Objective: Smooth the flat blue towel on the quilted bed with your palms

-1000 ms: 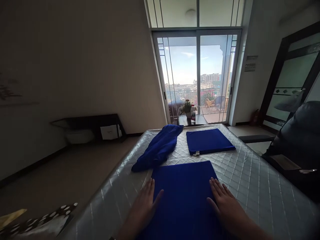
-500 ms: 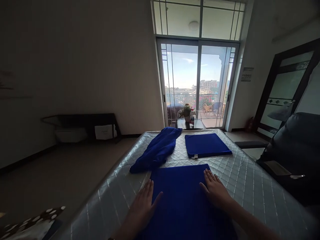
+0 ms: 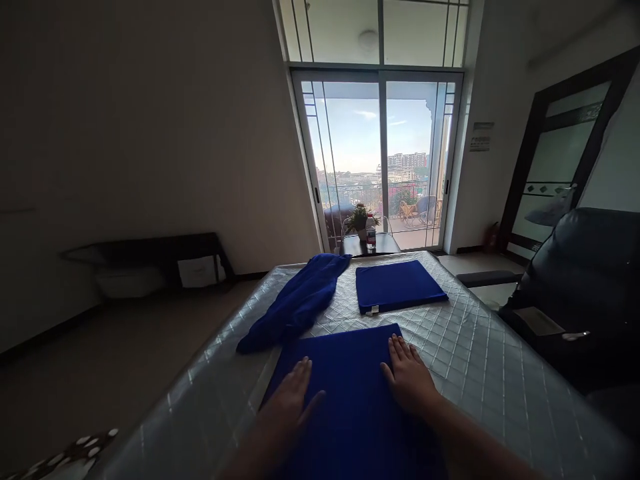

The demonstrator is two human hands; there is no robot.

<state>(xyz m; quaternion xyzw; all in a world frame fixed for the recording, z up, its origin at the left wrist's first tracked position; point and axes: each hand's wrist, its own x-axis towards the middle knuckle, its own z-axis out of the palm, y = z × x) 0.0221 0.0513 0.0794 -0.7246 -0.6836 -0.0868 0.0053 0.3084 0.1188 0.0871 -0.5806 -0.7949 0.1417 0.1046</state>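
My right hand (image 3: 413, 377) lies flat, thumb out wide, on the right edge of the flat blue cloth (image 3: 350, 393). My left hand (image 3: 290, 400), blurred, is spread over the cloth's left side; I cannot tell whether it touches. The cloth lies before me on the silver quilted mattress (image 3: 475, 360), with 2 more beyond: a crumpled blue cloth (image 3: 297, 303) at left, a tagged blue cloth (image 3: 400, 283) at right.

A silver, diamond-quilted surface (image 3: 465, 340) gleams under deep blue.
A smooth blue panel (image 3: 345, 407) lies flat at the near end; beyond it, a crumpled blue cloth (image 3: 297, 303) stretches at left and a flat blue piece (image 3: 400, 283), white tag (image 3: 375, 310) showing, rests at right.
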